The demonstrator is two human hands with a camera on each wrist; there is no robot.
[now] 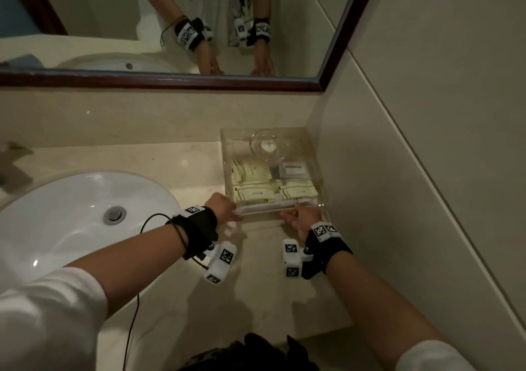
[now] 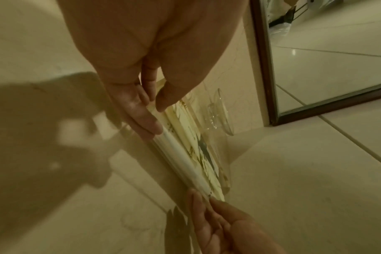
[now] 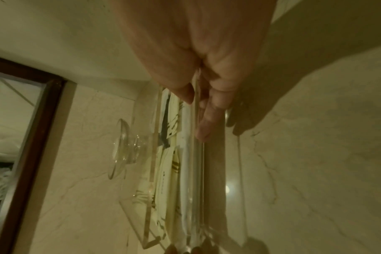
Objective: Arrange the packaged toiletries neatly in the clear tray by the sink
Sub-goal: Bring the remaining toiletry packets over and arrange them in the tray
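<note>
The clear tray stands on the counter in the corner, right of the sink. Inside lie several cream sachets, a grey-and-white packet and a long white packet along the near wall. My left hand pinches the tray's near wall at its left end, thumb inside and fingers outside. My right hand pinches the same wall at its right end. The long white packet lies just inside the wall between both hands.
A glass dish with a small white round piece sits at the tray's far end. The white sink is to the left, the tiled wall close on the right. A framed mirror hangs behind. Bare counter lies in front.
</note>
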